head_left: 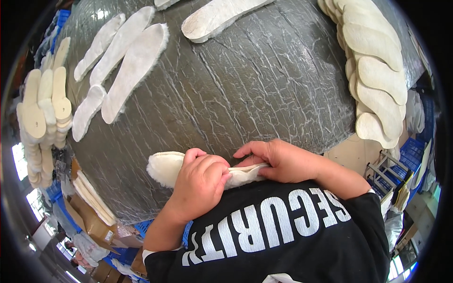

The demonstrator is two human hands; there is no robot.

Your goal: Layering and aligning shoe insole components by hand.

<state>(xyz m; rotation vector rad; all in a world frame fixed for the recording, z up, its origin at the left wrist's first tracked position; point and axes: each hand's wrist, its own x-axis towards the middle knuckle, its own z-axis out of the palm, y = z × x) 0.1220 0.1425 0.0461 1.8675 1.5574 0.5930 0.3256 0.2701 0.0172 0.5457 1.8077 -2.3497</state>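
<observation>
Close to my body, at the table's near edge, lies a white fleece insole [166, 166] with a cream backing along its rim. My left hand [200, 177] wraps over its middle, fingers curled and pinching the edge. At the insole's right end, my right hand [278, 160] grips it between thumb and fingers, where the layers part slightly and the edge looks folded. Both hands cover much of the insole. Beyond them, several loose white fleece insoles [134, 73] lie at the far left, and another fleece insole [222, 19] at the far middle.
The table has a grey, wrinkled plastic cover [226, 99]. Overlapping cream insole pieces [377, 70] line its right side. Stacked cream insoles [35, 104] stand off its left edge. A cardboard box [89, 217] sits lower left, a blue crate [411, 153] and metal frame at the right.
</observation>
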